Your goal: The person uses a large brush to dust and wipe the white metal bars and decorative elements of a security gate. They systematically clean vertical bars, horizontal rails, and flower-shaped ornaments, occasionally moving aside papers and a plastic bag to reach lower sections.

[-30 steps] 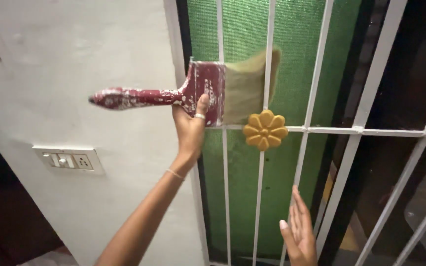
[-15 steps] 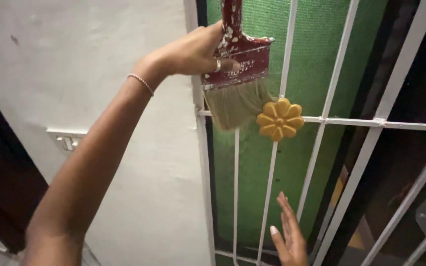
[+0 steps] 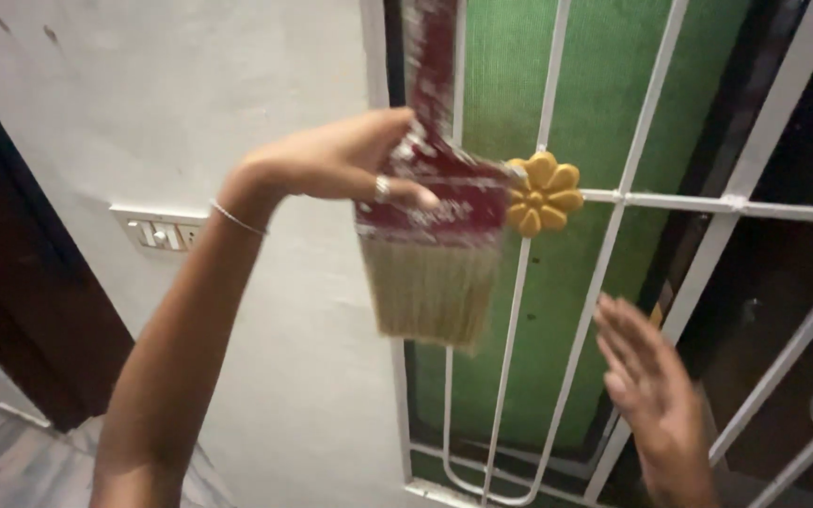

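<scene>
Since half a second ago, your left hand [image 3: 350, 169] has swung the wide paintbrush with the red, paint-flecked handle and tan bristles [image 3: 435, 245] lower and leftward, off the yellow flower-shaped ornament [image 3: 543, 195], and your right hand [image 3: 656, 395] has risen beside the bars.

From the head camera: your left fingers [image 3: 406, 193] are clenched around the brush's red ferrule, handle pointing up, bristles hanging down in front of the white metal window grille [image 3: 670, 200]. The brush is blurred. Behind the grille is green textured glass [image 3: 595, 103]. Your right hand is released, fingers spread, holding nothing, near a slanted bar at lower right. On the white wall [image 3: 171, 103] to the left sits a white switch plate [image 3: 157, 230].
</scene>
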